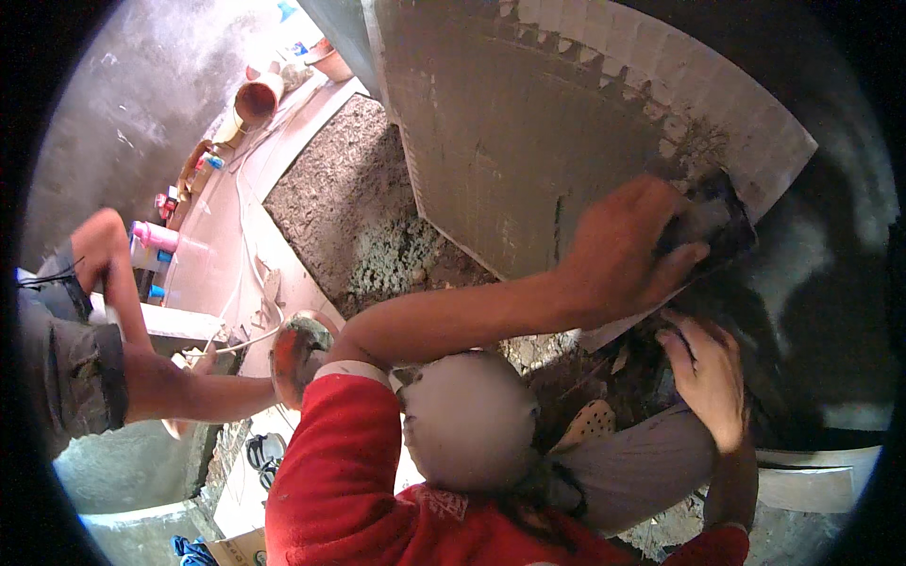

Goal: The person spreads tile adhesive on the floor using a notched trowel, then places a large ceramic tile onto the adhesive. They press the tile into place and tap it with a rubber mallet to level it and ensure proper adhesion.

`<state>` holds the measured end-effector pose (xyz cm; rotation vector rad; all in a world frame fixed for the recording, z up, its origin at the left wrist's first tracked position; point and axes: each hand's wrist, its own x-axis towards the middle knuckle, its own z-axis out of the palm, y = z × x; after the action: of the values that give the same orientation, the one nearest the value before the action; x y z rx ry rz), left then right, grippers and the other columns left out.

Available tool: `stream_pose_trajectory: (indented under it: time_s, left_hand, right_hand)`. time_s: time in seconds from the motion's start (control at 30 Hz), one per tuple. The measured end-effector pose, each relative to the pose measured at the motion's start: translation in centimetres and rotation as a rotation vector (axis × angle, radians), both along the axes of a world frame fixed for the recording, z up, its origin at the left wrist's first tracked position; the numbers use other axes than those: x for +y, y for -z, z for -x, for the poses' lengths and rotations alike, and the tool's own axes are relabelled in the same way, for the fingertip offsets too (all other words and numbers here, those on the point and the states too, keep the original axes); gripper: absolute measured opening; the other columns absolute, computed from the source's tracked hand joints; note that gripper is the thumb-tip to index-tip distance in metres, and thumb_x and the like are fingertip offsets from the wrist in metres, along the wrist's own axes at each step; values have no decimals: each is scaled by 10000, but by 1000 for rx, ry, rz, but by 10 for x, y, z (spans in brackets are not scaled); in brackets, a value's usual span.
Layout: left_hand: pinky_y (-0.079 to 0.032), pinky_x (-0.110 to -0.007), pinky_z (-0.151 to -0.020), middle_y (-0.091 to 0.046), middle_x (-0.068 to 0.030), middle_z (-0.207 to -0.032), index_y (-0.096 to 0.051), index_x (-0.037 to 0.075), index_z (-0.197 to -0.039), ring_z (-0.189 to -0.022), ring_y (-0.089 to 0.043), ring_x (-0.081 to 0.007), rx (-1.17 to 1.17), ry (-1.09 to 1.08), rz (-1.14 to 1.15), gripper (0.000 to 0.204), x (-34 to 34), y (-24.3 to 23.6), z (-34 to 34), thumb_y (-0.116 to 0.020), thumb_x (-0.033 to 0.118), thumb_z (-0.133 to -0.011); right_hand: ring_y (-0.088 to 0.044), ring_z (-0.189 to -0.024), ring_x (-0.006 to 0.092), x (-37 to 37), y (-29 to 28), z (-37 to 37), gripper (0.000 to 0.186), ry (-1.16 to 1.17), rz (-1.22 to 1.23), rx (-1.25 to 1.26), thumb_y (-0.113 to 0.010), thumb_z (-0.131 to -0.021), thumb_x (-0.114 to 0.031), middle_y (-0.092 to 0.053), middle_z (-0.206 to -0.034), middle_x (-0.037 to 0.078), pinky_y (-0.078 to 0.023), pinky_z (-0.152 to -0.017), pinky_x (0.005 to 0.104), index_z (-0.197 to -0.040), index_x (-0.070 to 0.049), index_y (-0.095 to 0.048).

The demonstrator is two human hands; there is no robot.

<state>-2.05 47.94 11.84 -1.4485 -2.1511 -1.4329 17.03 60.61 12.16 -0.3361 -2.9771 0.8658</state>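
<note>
- Left hand [630, 231] curled around a dark tool [727, 224] at the panel's [510, 141] right.
- I judge it stiff, light; hold its back.
- Right hand [706, 373] by the near edge; I can't tell its grip.

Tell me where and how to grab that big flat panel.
Probably by opposite edges, one hand from the picture's left, one from its right. The panel is broad and flat, shows no handle, and grey coating covers most of its face. The left edge looks more open; the left hand and a dark tool are near the right one. Room for fingers behind can't be judged.
</note>
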Motion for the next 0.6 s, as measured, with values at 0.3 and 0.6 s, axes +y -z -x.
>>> stream_pose_trajectory:
  time_s: [0.3,0.6]
  left_hand:
    - [-509,-313,-605,-656,-60,-852,-568,25,-1009,-668,-607,-135,-1000,14,8,498,-64,36,16,-868,401,-882]
    - [-546,-308,-687,-665,-115,-930,-552,-16,-1108,-781,-647,-175,-1538,14,-1,384,-71,39,11,-794,245,-964]
  right_hand:
    - [-611,-1105,399,-98,13,25,506,155,-211,370,-749,-930,-151,-614,-1235,185,-506,-934,494,-1405,-69,-594]
    - [-614,-972,349,-86,9,42,348,99,-379,377,-759,-917,-170,-612,-1083,129,-502,-828,466,-1238,-69,-670]
